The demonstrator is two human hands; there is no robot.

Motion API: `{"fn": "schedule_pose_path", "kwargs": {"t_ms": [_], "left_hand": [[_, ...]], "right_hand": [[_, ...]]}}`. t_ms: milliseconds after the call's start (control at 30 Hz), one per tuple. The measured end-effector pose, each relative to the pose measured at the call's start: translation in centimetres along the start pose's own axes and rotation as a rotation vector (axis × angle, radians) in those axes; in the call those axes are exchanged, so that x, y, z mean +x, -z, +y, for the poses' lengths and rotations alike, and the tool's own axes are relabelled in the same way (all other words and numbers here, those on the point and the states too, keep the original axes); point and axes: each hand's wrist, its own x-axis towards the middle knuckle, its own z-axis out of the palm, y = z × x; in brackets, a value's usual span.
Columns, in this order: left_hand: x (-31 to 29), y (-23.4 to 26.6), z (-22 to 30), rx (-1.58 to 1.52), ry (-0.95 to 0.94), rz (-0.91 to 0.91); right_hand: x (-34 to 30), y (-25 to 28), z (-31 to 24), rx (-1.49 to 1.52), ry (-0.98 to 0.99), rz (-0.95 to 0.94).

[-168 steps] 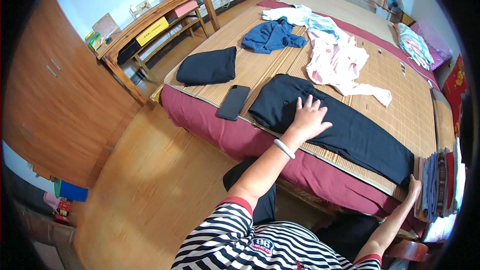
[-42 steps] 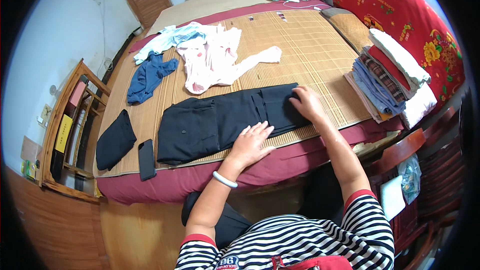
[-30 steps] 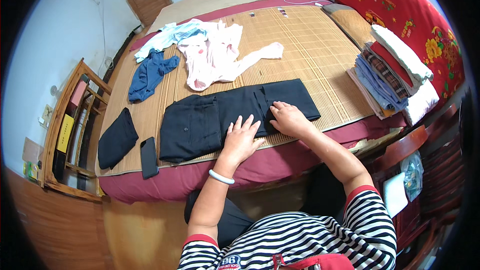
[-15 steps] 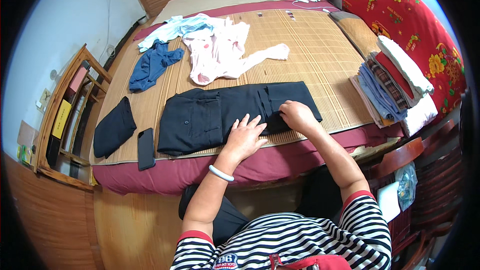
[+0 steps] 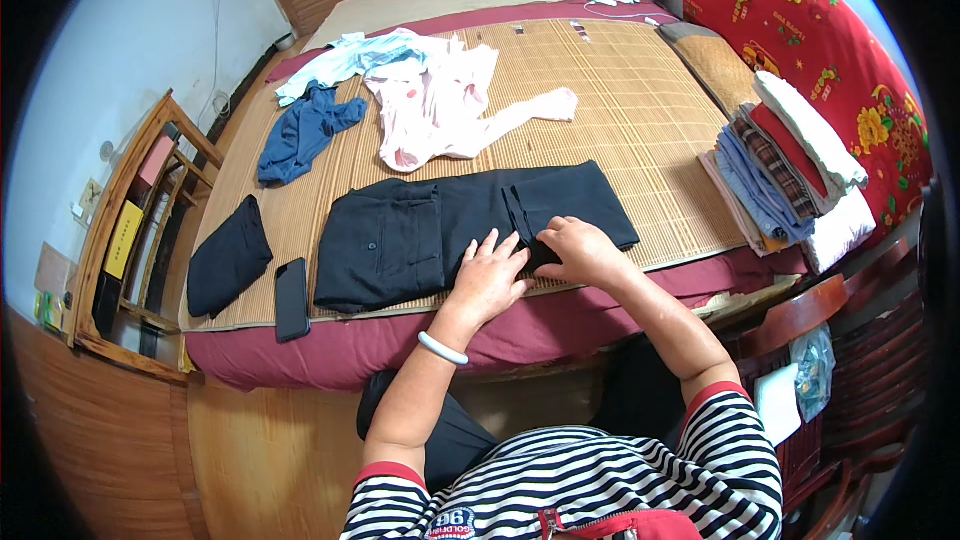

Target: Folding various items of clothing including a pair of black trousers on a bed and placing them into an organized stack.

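Black trousers [image 5: 400,240] lie folded in a long strip across the near edge of the bed, their waistband and back pocket toward the left. My left hand [image 5: 490,270] rests flat on the middle of them, fingers spread and holding nothing. Beside it on the right, my right hand [image 5: 580,252] touches the cloth near the folded leg ends, its thumb apart from the bent fingers. Some of its fingertips are hard to make out. To the left lie a black phone [image 5: 292,300] and a smaller folded black garment [image 5: 232,258].
Farther back on the bamboo mat [image 5: 620,110] lie a crumpled pink garment [image 5: 440,105], a navy garment [image 5: 310,135] and a light blue one [image 5: 345,58]. A stack of folded clothes [image 5: 785,175] stands at the right. A wooden chair [image 5: 800,310] is at the lower right.
My right hand has moved left, closer to my left hand, and its thumb now stands apart. The leg ends and the right edge of the trousers have shifted slightly left.
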Motion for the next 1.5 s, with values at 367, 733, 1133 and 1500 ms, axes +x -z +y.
{"fn": "schedule_pose_path", "kwargs": {"t_ms": [367,733,1133,1500], "left_hand": [[0.1,0.0,0.1,0.004,-0.003,-0.006],[-0.2,-0.2,-0.8,-0.041,-0.011,0.016],[-1.2,4.6,-2.3,-0.361,0.129,-0.069],[-0.2,3.7,-2.4,-0.118,0.071,0.558]], "right_hand": [[2.0,0.0,3.6,0.34,-0.412,0.502],[6.5,-3.0,-3.7,0.252,-0.171,0.457],[8.2,-3.8,-6.4,0.408,-0.221,0.424],[9.3,-3.7,-1.7,0.188,0.014,0.201]]}}
